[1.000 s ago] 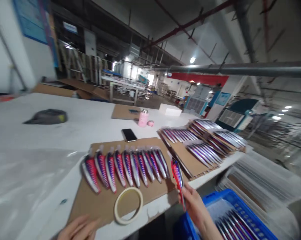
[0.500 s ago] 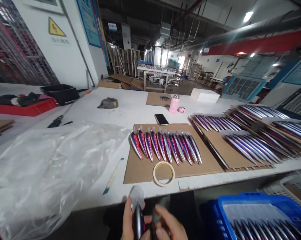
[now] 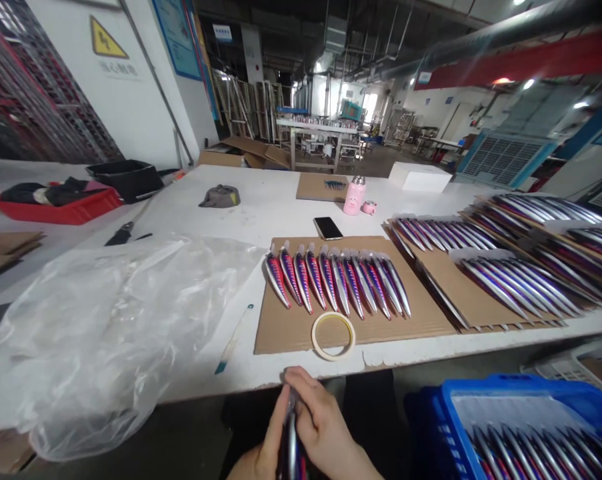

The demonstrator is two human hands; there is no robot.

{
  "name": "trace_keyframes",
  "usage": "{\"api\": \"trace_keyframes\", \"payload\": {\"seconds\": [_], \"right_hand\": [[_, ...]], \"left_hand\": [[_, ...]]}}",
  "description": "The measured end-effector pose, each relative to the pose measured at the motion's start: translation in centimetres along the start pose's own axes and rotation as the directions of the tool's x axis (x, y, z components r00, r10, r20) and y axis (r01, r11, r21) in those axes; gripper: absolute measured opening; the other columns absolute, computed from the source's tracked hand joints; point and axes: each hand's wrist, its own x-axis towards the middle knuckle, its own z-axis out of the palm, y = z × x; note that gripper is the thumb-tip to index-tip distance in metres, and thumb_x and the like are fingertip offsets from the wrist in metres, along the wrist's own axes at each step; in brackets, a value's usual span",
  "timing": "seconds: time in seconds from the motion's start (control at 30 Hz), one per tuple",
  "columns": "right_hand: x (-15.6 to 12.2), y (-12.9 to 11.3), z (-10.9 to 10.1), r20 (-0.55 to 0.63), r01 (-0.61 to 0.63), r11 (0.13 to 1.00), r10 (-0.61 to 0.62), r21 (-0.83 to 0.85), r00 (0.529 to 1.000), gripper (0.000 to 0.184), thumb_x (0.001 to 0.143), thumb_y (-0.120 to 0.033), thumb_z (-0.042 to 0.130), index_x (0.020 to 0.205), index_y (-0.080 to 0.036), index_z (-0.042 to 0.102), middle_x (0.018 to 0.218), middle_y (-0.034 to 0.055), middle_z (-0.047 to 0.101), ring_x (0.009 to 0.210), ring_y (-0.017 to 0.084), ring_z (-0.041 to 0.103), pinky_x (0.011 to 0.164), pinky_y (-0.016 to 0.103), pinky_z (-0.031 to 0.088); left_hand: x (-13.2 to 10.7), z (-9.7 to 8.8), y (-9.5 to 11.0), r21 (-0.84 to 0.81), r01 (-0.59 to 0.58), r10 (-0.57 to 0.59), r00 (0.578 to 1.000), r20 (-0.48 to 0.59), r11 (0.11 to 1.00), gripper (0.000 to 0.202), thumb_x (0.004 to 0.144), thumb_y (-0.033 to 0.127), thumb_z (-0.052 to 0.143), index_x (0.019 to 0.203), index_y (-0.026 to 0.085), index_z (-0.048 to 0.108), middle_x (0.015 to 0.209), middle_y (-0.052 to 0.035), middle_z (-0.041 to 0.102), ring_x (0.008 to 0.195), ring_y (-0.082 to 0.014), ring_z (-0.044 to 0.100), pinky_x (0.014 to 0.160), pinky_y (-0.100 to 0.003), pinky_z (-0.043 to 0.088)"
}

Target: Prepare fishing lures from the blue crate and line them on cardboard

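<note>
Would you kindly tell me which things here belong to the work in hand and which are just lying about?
In use: lure held by both hands, left hand, right hand; row of lures on cardboard sheet; tape roll; blue crate.

Lying about: phone; pink flask; cap; plastic bag.

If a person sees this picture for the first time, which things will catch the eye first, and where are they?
Most striking is the row of red, purple and silver fishing lures on the cardboard sheet at the table's middle, with a tape roll just below them. At the bottom edge, the left hand and right hand hold one more lure. A big crumpled plastic bag fills the left side.
</note>
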Motion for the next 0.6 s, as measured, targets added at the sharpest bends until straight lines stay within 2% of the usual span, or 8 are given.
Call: {"api": "trace_keyframes", "payload": {"seconds": [0.07,0.1,0.17,0.23,0.33,0.47,0.53,0.6], "right_hand": [[-0.2,0.2,0.2,0.004,0.006,1.000,-0.006,-0.012,1.000,0.062,0.078,0.000,0.040,0.136,-0.021,0.046,0.136,0.0060,0.053,0.128,0.017,0.046,0.108,0.032,0.039],[-0.3,0.2,0.2,0.002,0.017,1.000,-0.017,-0.014,1.000,0.062,0.079,0.000,0.039,0.137,-0.021,0.044,0.137,0.0062,0.052,0.129,0.017,0.045,0.108,0.033,0.038],[-0.2,-0.1,0.0,0.000,0.047,0.999,-0.047,-0.005,0.999,0.063,0.080,0.000,0.039,0.140,-0.021,0.040,0.138,0.0071,0.050,0.131,0.018,0.043,0.108,0.033,0.038],[0.1,-0.6,-0.4,0.028,0.053,0.998,-0.054,0.032,0.998,0.064,0.082,-0.001,0.039,0.142,-0.021,0.036,0.140,0.0076,0.048,0.132,0.018,0.041,0.109,0.032,0.037],[0.6,-1.7,-1.4,0.097,0.003,0.993,-0.015,0.119,0.995,0.061,0.085,-0.003,0.040,0.142,-0.024,0.034,0.137,0.0058,0.050,0.130,0.017,0.043,0.107,0.030,0.038],[1.3,-2.6,-2.6,0.112,-0.100,0.978,0.080,0.183,0.990,0.056,0.077,0.001,0.048,0.127,-0.025,0.053,0.125,0.0034,0.058,0.122,0.017,0.050,0.103,0.026,0.040],[1.5,-2.6,-2.8,0.112,-0.159,0.969,0.139,0.189,0.984,0.047,0.073,0.003,0.053,0.110,-0.024,0.064,0.121,0.0029,0.061,0.117,0.018,0.055,0.100,0.025,0.041],[1.7,-2.4,-2.9,0.125,-0.214,0.961,0.194,0.176,0.973,0.037,0.072,0.003,0.057,0.096,-0.022,0.070,0.119,0.0037,0.062,0.112,0.019,0.058,0.096,0.026,0.043]], "left_hand": [[0.8,-1.8,-0.1,0.068,0.000,0.001,1.000,-0.023,0.998,0.074,0.086,0.029,0.049,0.147,0.029,0.007,0.094,-0.0011,0.066,0.074,-0.0156,0.068,0.068,-0.022,0.054],[1.3,-2.6,0.0,0.128,0.004,0.005,0.997,-0.073,0.992,0.070,0.088,0.027,0.049,0.146,0.033,0.011,0.092,0.0017,0.065,0.073,-0.0134,0.066,0.070,-0.021,0.053],[2.4,-3.8,0.7,0.235,-0.034,0.067,0.989,-0.134,0.971,0.065,0.089,0.025,0.050,0.144,0.037,0.018,0.088,0.0051,0.064,0.071,-0.0110,0.064,0.073,-0.018,0.052],[3.5,-4.3,1.7,0.283,-0.101,0.134,0.986,-0.100,0.954,0.063,0.087,0.016,0.047,0.142,0.038,0.024,0.095,0.0052,0.065,0.078,-0.0103,0.065,0.077,-0.017,0.052],[4.7,-4.2,3.3,0.315,-0.190,0.201,0.980,-0.002,0.930,0.065,0.079,0.005,0.040,0.136,0.035,0.039,0.111,0.0022,0.064,0.096,-0.0131,0.064,0.087,-0.020,0.050],[5.4,-4.0,4.0,0.296,-0.193,0.178,0.981,0.077,0.935,0.064,0.074,0.006,0.041,0.134,0.027,0.044,0.101,-0.0014,0.066,0.091,-0.0162,0.064,0.085,-0.025,0.052],[5.3,-4.0,3.8,0.274,-0.164,0.152,0.986,0.065,0.948,0.063,0.076,0.008,0.041,0.136,0.025,0.042,0.097,-0.0018,0.066,0.089,-0.0160,0.064,0.084,-0.025,0.052],[5.1,-3.9,3.4,0.263,-0.105,0.099,0.994,0.033,0.959,0.061,0.079,0.010,0.040,0.138,0.024,0.038,0.090,0.0003,0.066,0.082,-0.0145,0.065,0.080,-0.023,0.052]]}}
